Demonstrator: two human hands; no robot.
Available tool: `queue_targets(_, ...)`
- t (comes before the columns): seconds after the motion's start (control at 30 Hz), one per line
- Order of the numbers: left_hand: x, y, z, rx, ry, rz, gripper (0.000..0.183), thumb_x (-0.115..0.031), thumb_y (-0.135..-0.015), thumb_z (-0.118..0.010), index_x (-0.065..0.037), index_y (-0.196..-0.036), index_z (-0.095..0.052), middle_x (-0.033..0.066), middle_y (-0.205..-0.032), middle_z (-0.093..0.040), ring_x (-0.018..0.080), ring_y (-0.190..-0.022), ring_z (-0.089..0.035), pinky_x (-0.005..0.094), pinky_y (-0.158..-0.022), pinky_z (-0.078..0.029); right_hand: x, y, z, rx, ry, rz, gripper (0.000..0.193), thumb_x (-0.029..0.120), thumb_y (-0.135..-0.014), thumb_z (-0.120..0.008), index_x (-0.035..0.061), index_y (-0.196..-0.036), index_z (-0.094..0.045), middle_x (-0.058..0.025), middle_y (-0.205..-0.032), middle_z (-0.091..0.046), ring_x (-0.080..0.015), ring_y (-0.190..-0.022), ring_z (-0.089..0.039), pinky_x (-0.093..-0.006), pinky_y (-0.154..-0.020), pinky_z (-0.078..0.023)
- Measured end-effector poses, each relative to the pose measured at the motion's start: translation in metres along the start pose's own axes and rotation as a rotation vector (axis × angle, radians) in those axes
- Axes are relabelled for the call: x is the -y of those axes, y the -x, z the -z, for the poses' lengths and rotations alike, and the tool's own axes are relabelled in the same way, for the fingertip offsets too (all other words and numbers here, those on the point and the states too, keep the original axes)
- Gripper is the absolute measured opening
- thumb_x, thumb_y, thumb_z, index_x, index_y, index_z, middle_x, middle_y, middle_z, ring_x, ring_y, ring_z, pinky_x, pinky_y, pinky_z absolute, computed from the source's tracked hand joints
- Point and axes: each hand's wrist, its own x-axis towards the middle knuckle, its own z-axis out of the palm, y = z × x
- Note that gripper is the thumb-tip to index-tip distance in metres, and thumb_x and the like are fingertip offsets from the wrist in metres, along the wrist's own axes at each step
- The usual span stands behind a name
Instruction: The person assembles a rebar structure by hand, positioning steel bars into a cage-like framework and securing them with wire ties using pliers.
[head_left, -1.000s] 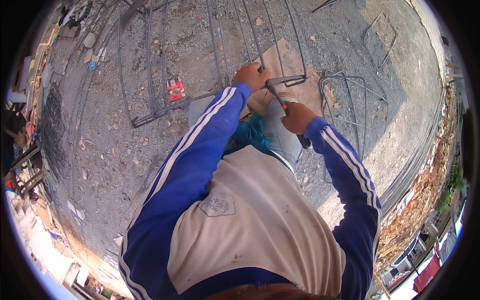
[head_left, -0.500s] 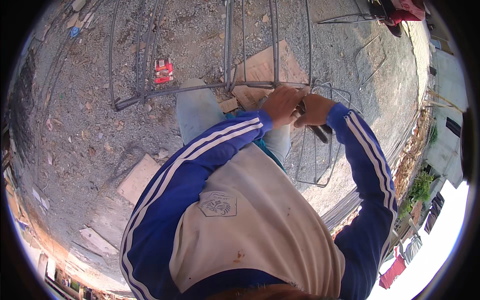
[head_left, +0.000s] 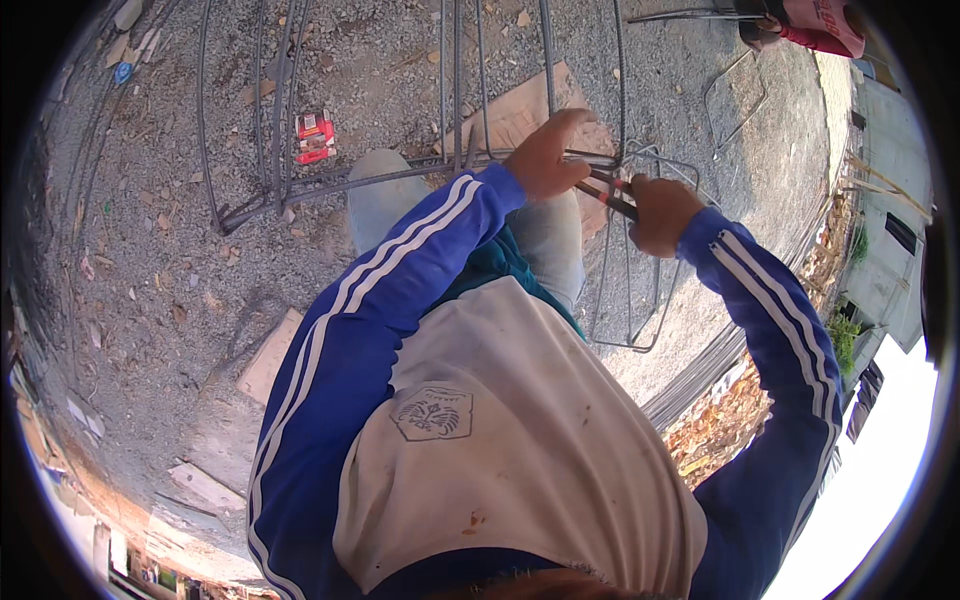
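Note:
My right hand (head_left: 662, 212) is closed on a pair of pincers (head_left: 612, 200) with dark handles marked in red. Their head points left, toward my left hand, and its jaws are partly hidden. My left hand (head_left: 545, 160) is beside the pincers' head, thumb and fingers apart, over the near side of a steel rebar cage (head_left: 340, 185). That cage has long bars running away from me and bent rods across its near end. Whether thin wire lies at the joint is too small to tell.
Bent steel stirrups (head_left: 640, 348) lie right of my knees, with another stirrup (head_left: 712, 105) farther off. A flattened red box (head_left: 315, 137) and a broken board (head_left: 510, 115) rest on gravel. Someone in red (head_left: 820, 35) is at the far right, and long bars (head_left: 690, 375) lie along the right.
My hands have moved apart: the left up and leftward, its fingers spreading, the right slightly rightward. The pincers now show between them, handles toward the right hand.

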Motion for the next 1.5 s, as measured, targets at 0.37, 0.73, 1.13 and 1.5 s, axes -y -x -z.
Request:
queue_targets(0.37, 0.044, -0.061, -0.029, -0.167, -0.446, 0.962, 0.062, -0.041, -0.088, -0.054, 0.009, -0.124, -0.04, 0.031, -0.111, -0.058, 0.0439, -0.099, -0.06, 0.0483, -0.085, -0.048, 0.055, 0.002, -0.143, -0.229, -0.863, -0.168, 0.052, 0.017, -0.07, -0.066, -0.0046, -0.108, -0.037, -0.0343, -0.085, -0.061, -0.0485, -0.083, -0.062, -0.0515, -0.075, -0.05)
queue_targets(0.73, 0.051, -0.076, -0.03, -0.268, -0.589, 0.859, 0.054, -0.024, -0.087, -0.056, -0.001, -0.133, -0.039, 0.0284, -0.104, -0.062, 0.0435, -0.099, -0.06, 0.0477, -0.086, -0.046, 0.076, -0.022, -0.197, -0.542, -1.13, -0.156, 0.055, 0.01, -0.069, -0.066, 0.003, -0.118, -0.041, -0.0266, -0.097, -0.061, -0.0468, -0.085, -0.06, -0.0513, -0.073, -0.049)
queue_targets(1.13, 0.064, -0.073, -0.032, -0.3, -0.644, 0.681, 0.058, -0.025, -0.085, -0.061, 0.003, -0.132, -0.041, 0.0261, -0.101, -0.064, 0.0399, -0.097, -0.062, 0.0437, -0.085, -0.048, 0.061, -0.044, -0.222, -0.572, -1.183, -0.03, 0.054, 0.01, -0.067, -0.068, 0.0028, -0.114, -0.044, -0.0187, -0.09, -0.06, -0.0377, -0.078, -0.063, -0.0433, -0.068, -0.051)
queue_targets(1.5, 0.079, -0.068, -0.029, -0.301, -0.637, 0.652, 0.058, -0.024, -0.086, -0.06, 0.003, -0.133, -0.039, 0.0237, -0.093, -0.065, 0.0328, -0.088, -0.066, 0.0387, -0.077, -0.051, 0.027, -0.04, -0.219, 0.707, -2.579, 0.48, 0.039, 0.013, -0.081, -0.064, 0.0006, -0.115, -0.05, -0.0013, -0.069, -0.047, -0.0109, -0.051, -0.045, -0.0245, -0.048, -0.037)
